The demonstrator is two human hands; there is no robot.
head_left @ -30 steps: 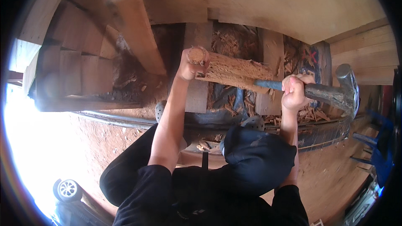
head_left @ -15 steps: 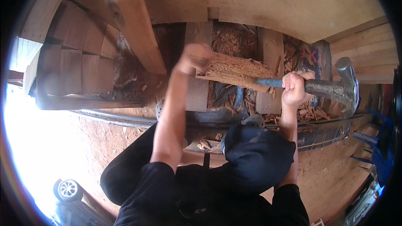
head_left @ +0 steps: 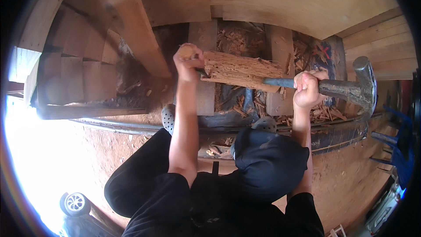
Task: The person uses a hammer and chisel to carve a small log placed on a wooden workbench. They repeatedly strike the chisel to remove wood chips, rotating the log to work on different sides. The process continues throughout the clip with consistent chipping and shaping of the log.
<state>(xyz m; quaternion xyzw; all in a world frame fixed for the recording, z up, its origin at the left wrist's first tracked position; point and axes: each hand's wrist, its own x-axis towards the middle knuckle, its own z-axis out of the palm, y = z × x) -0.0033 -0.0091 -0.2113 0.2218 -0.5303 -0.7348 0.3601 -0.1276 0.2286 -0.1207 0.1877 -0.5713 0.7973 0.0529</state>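
My left hand (head_left: 188, 63) is closed around a round-ended wooden handle, apparently a chisel, pressed against the left end of a splintered block of wood (head_left: 241, 71). The block lies across wooden planks (head_left: 205, 96). My right hand (head_left: 307, 88) grips a steel claw hammer (head_left: 357, 88) just below its head. The hammer's blue grip (head_left: 280, 82) points left over the block. Wood chips (head_left: 239, 39) are scattered under and behind the block.
A large curved plywood sheet (head_left: 272, 0) lies beyond the block. Stacked boards (head_left: 79, 74) sit at the left and a long curved plank (head_left: 136, 30) runs diagonally. My dark cap (head_left: 269, 162) and dark clothes fill the bottom. Red dirt floor (head_left: 123, 145) lies below, blue metal frames (head_left: 394, 149) at right.
My left hand swung quickly, blurred half a second ago, and is back at the block's left end. My right hand and the hammer rose slightly.
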